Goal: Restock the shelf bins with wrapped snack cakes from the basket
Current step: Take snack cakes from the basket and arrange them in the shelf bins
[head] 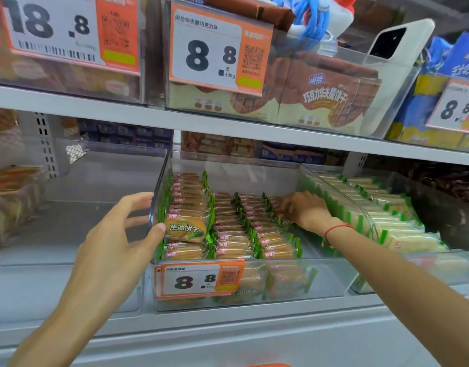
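Note:
A clear shelf bin (254, 292) holds several rows of wrapped snack cakes (185, 229) with green edges. My left hand (117, 239) is spread at the bin's left wall. Its fingers lie outside the wall, and the thumb tip reaches over onto the front packet of the left row. My right hand (302, 210) reaches into the bin's right side. There its fingers curl down onto a snack cake in the rightmost row (274, 245). The basket is out of view.
A pale-packet bin (387, 229) stands to the right and a bare clear bin (69, 207) to the left. An orange 8.8 price tag (199, 280) hangs on the middle bin's front. The upper shelf (228, 123) overhangs closely, carrying brown wafer packs (320, 99).

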`<state>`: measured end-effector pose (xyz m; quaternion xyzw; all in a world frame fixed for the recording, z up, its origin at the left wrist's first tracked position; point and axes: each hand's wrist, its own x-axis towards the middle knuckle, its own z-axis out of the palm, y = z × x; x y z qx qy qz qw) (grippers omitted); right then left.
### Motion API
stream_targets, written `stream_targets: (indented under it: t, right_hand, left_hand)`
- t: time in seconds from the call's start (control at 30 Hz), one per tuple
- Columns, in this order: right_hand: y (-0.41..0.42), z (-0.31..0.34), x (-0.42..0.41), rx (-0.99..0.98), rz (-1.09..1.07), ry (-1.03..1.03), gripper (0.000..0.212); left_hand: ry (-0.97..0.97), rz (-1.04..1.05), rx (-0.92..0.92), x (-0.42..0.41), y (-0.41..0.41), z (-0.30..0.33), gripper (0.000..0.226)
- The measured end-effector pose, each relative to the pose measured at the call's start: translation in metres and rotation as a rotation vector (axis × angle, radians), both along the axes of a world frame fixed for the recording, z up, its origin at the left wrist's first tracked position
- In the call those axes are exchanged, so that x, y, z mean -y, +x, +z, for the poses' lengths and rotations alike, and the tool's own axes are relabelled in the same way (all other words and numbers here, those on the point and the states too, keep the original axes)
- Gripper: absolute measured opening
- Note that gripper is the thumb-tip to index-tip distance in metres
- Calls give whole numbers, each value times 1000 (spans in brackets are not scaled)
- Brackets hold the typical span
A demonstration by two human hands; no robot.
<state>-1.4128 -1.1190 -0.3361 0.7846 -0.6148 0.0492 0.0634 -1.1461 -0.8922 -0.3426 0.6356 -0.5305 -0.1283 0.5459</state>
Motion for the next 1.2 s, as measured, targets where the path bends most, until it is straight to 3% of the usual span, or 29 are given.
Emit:
stream_targets:
  t: [0.13,0.27,0.5,0.63,0.73,0.87,1.03,1.2]
  right_hand:
    - [2,-4,-2,-37,-10,25,17]
    - [-1,5,-13,-50,41,65,39]
    - [0,32,-94,273,306,-39,33]
    - [13,26,-161,397,483,-76,29]
    - [28,4,-200,342,593,-30,29]
    - [45,-52,-232,173,570,270,43]
    - [65,-142,-251,-43,520,660,42]
    - [79,-216,-287,32,521,900,53]
  left_hand:
    - [-3,12,4,1,1,-1,36]
    - [5,29,31,0,-1,2,35]
    - [49,15,37,-3,-4,4,46]
    - [-137,69,141,-23,-16,-3,41]
    - [-227,79,279,-49,-27,-10,32]
    - [25,57,322,-85,-27,-43,20]
    - [657,-116,565,-118,1,-114,29]
    - [1148,-305,660,-147,32,-194,38]
